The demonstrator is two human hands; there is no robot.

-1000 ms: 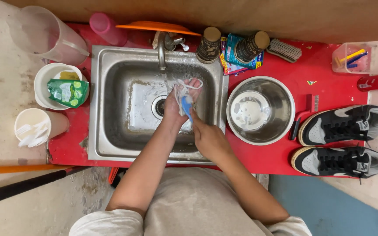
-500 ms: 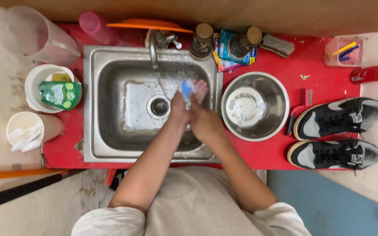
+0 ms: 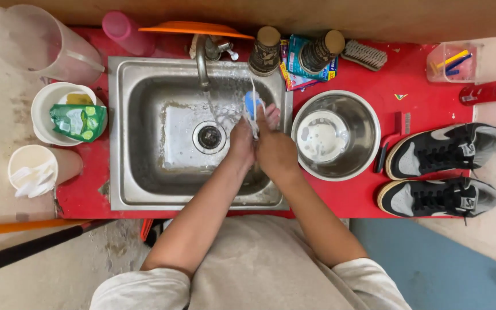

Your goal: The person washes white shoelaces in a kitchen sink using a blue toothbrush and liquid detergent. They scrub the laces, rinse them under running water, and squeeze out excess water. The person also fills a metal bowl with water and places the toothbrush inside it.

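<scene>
Grip pressed together: your hands clasp a blue piece over the sink.
Your left hand (image 3: 241, 143) and right hand (image 3: 274, 150) have shifted from mid-basin toward the sink's (image 3: 123, 189) right wall, beside the bowl (image 3: 363, 123); the blue piece (image 3: 252, 103) now pokes above your fingertips, so the rubbing goes on.

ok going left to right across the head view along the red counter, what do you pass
white tub with green packet → steel sink → left hand → right hand → metal bowl → black-and-white sneakers
</scene>
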